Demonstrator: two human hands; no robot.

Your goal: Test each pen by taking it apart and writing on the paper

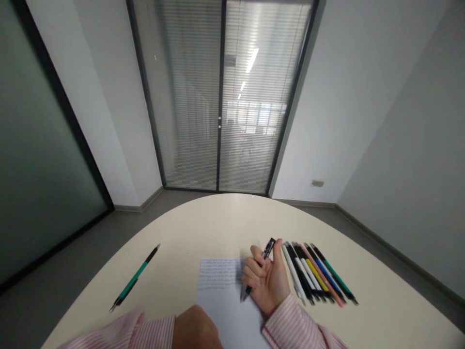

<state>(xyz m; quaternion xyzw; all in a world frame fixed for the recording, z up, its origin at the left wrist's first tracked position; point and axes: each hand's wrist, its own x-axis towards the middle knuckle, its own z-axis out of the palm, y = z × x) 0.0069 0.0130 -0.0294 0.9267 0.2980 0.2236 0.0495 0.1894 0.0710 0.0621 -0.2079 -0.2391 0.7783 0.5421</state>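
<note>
My right hand (267, 278), palm turned up, has its fingers curled round a black pen (269, 247) above the right side of a white paper (230, 315). The pen slants, its lower tip near the sheet. Lines of writing cover the paper's upper part. My left hand (198, 329) is at the bottom edge, over the paper's lower left; its fingers are hidden. Beside my right hand lies a row of several pens and markers (316, 274), white, black, yellow, pink, blue and green. A green and black pen (136, 276) lies alone at the left.
The round cream table (174, 232) has a curved far edge. Beyond it stand glass doors with blinds (192, 121), and pale walls (345, 106) rise at the sides. A small wall plate (317, 183) is low on the right wall.
</note>
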